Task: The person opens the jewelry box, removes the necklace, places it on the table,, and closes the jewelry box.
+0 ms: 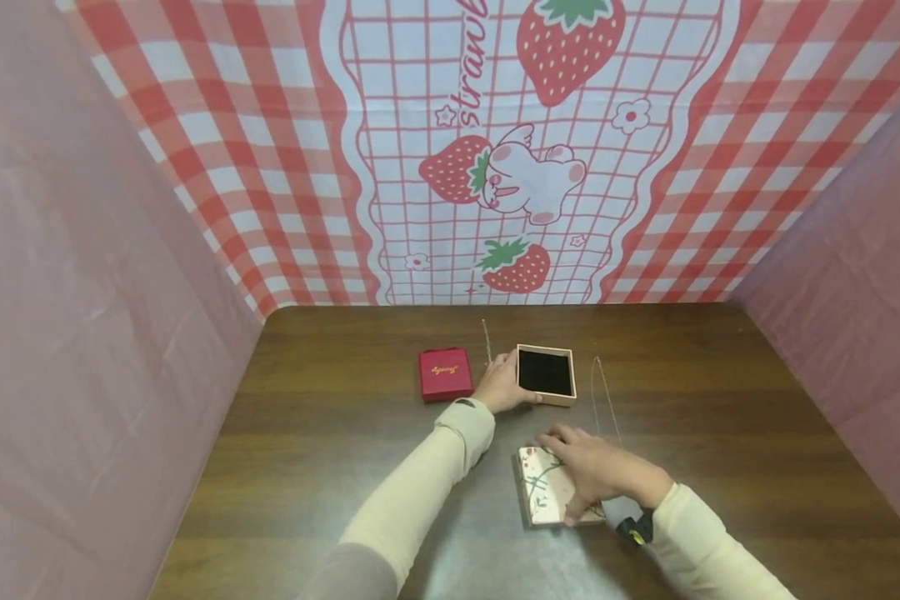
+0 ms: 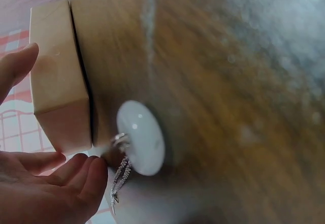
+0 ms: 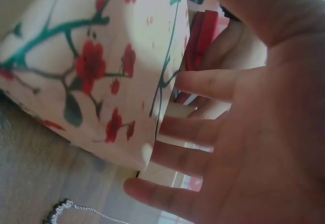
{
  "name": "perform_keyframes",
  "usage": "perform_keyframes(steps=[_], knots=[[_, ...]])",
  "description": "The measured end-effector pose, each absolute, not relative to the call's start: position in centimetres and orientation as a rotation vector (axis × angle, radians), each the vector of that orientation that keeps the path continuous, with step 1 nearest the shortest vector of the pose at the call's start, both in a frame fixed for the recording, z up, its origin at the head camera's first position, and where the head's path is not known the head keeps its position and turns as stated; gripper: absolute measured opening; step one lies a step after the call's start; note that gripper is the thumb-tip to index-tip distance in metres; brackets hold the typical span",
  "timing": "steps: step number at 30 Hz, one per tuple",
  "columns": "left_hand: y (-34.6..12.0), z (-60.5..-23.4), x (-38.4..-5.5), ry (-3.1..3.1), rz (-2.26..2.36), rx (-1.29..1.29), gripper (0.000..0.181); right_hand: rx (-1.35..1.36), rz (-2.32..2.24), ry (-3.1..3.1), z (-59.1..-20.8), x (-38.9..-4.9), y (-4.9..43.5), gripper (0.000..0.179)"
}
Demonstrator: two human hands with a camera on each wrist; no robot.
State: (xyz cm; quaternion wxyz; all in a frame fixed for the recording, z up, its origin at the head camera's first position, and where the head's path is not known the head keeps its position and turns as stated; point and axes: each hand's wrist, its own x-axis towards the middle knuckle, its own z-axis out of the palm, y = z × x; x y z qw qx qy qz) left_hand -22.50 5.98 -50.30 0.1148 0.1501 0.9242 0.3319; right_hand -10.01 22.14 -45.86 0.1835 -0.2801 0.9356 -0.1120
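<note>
My left hand [image 1: 501,385] grips the left side of an open box base [image 1: 561,399] with a black insert [image 1: 545,372]. Its thumb lies along one wall and its fingertips touch a corner in the left wrist view. Beside those fingers lies a glossy white oval pendant [image 2: 141,137] on a silver chain [image 2: 118,179]. Nearer me, my right hand [image 1: 596,467] spans a cream box lid [image 1: 543,492] printed with red blossoms and green branches, fingers over its far edge and thumb at the near one. In the right wrist view the fingers run fairly straight to the lid's edge.
A red square box [image 1: 446,374] with gold lettering sits left of my left hand. A thin necklace [image 1: 606,387] lies right of the box base, its near end hidden behind my right hand. A checked strawberry cloth [image 1: 300,167] hangs behind the brown wooden table [image 1: 330,417].
</note>
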Motion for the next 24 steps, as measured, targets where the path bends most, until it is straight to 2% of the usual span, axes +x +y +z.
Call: perform_keyframes(steps=[6, 24], knots=[[5.97, -50.19, -22.52, 2.71, 0.969, 0.413, 0.101, -0.716, -0.251, 2.632, -45.81, -9.2, 21.41, 0.127], [5.98, -50.33, -22.58, 2.726, 0.996, 0.413, 0.097, -0.814, -0.261, 2.7, -46.33, -9.8, 22.03, 0.109]])
